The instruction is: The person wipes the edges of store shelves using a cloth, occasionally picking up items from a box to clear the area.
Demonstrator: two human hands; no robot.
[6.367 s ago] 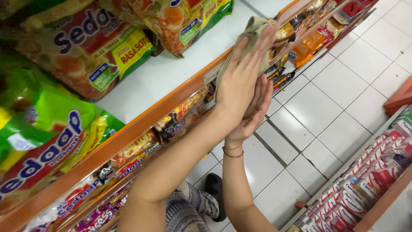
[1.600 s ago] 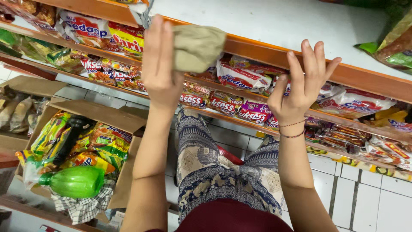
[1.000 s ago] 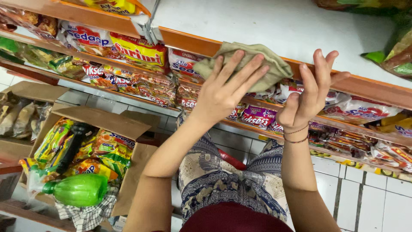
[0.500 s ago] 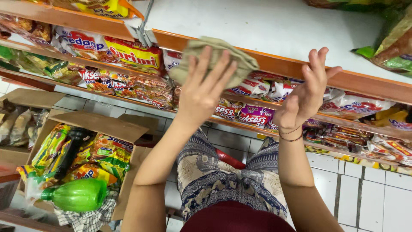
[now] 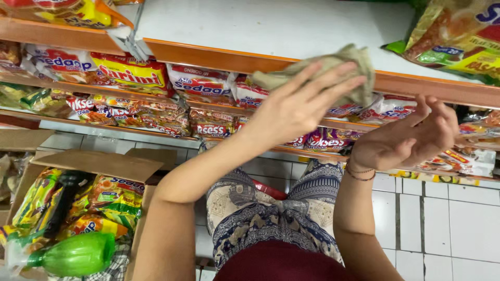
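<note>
A crumpled beige cloth (image 5: pixel 333 70) was pressed against the orange front edge of the white shelf (image 5: pixel 250 26) by the left hand (image 5: pixel 299 106), fingers spread flat over it (pinned rather than clenched). The right hand (image 5: pixel 411 138) was held just below that shelf edge, right of the cloth, palm up, fingers loosely curled, nothing in it. Noodle packets (image 5: pixel 203 83) were seen racked under the shelf. Well below and left of the shelf, a cardboard box (image 5: pixel 99 164) of packets and a green bottle (image 5: pixel 73 255) were noted.
</note>
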